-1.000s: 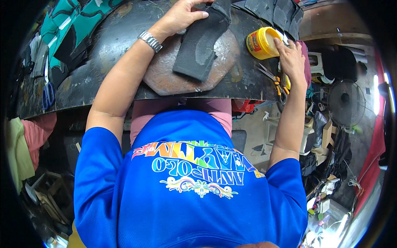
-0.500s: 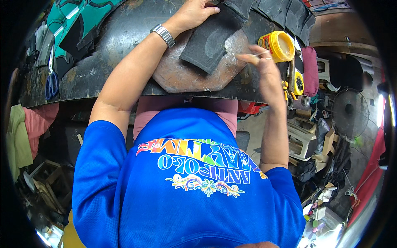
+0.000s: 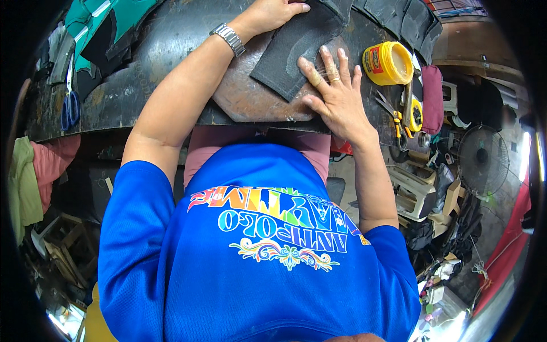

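Note:
A black, textured sheet piece (image 3: 285, 62) with a wet-looking curved patch lies on a worn brown slab (image 3: 245, 102) on the dark table. My left hand (image 3: 273, 14) holds it at its upper left edge, thumb against the material; the other fingers are partly cut off by the frame. My right hand (image 3: 337, 94) is open, fingers spread, over the slab at the piece's right edge. Yellowish residue coats its fingers, which seem to touch the piece's edge. To the right of that hand stands an open yellow tub (image 3: 387, 64) with pale contents, tilted toward me.
Yellow-handled scissors (image 3: 400, 122), a yellow tape measure (image 3: 415, 115) and a maroon bundle (image 3: 431, 98) sit at the table's right. More black pieces (image 3: 399, 25) lie behind the tub. Blue-handled scissors (image 3: 70, 108) and green-and-black pieces (image 3: 111, 34) are on the left.
My right hand has come left and down from beside the tub onto the slab, its fingers now spread. My left hand and the black piece have shifted slightly right.

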Demonstrator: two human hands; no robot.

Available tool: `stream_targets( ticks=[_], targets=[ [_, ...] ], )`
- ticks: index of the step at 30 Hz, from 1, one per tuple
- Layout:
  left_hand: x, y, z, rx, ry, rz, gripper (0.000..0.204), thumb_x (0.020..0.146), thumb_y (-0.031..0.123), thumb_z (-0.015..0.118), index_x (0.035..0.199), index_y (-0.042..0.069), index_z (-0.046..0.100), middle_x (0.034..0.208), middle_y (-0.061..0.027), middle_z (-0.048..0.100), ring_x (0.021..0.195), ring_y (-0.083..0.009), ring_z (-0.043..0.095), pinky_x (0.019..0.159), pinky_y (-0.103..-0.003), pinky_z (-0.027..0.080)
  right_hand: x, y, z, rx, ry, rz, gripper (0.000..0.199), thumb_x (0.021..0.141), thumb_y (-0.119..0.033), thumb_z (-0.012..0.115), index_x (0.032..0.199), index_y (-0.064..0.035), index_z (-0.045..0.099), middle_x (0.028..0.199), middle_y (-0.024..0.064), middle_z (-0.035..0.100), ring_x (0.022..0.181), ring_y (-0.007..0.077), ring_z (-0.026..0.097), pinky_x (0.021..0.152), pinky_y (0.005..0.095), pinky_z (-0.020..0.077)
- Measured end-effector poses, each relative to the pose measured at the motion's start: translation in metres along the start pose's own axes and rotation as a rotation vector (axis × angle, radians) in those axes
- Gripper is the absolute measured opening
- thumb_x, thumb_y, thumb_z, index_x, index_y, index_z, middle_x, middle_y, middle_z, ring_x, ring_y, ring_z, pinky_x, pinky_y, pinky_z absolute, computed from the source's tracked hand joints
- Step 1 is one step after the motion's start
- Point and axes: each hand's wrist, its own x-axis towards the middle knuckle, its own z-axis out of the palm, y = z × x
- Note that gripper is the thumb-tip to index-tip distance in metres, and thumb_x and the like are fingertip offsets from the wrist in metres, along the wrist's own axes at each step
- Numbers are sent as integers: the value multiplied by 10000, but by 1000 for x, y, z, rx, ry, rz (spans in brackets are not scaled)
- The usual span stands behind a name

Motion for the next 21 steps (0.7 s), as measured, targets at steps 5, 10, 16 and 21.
stream_targets(
  ticks=[5,10,16,21],
  targets=[
    [0,-1,-1,10,-6,-12,405,880,-9,634,1283,10,603,1137,-93,672,1061,-187,614,960,-327,490,-18,-13,-3,27,-27,-42,694,912,-750,352,1521,-418,389,1667,119,145,1531,408,31,1152,701,29],
    [-1,3,-1,7,7,1,404,880,-5,635,1283,5,606,1142,-96,676,1061,-189,620,959,-326,493,-25,-28,-5,102,-12,-66,721,867,-804,355,1461,-419,488,1655,122,193,1533,399,27,1146,708,13],
    [0,4,-1,-17,2,12,392,882,-8,630,1273,2,612,1161,-98,672,1066,-190,624,957,-330,498,-14,-19,-13,512,34,-146,615,883,-740,449,1319,-358,655,1630,126,269,1522,416,74,1149,696,7],
    [1,2,-2,-43,-15,17,390,880,-9,632,1270,3,615,1170,-98,671,1069,-188,626,956,-328,499,6,-28,2,33,170,-29,647,925,-686,446,1448,-314,530,1624,128,280,1513,412,121,1139,702,39]
  ],
)
